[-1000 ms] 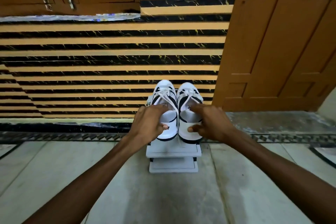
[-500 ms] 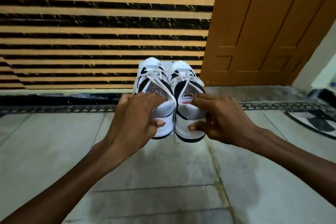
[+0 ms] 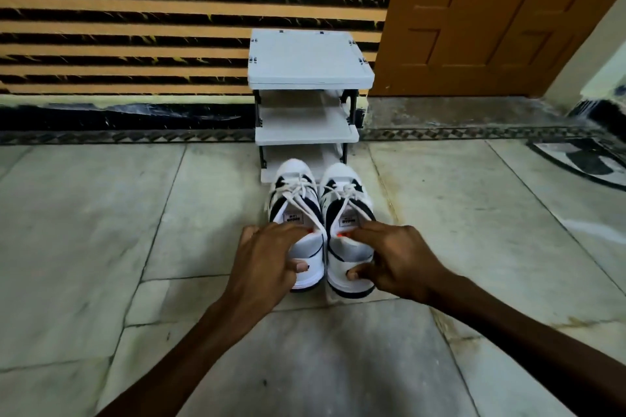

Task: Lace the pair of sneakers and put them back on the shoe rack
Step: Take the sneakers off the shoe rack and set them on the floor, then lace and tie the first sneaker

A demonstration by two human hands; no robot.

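Two white sneakers with black panels and white laces sit side by side, toes pointing away from me. My left hand (image 3: 267, 261) grips the heel collar of the left sneaker (image 3: 294, 200), fingers inside the opening and thumb on the heel. My right hand (image 3: 393, 257) grips the right sneaker (image 3: 345, 203) the same way. Whether the soles rest on the floor I cannot tell. A small white shoe rack (image 3: 306, 61) with black posts stands just beyond the toes, its shelves bare.
The rack stands against a wall (image 3: 169, 27) striped black and orange. A brown wooden door (image 3: 491, 17) is at the right. Pale marble floor (image 3: 135, 230) spreads around, with a dark patterned inlay (image 3: 589, 162) at far right.
Both hands have carried the sneakers down from in front of the rack's top to floor level before its lowest shelf. The rack's top and shelves are now uncovered.
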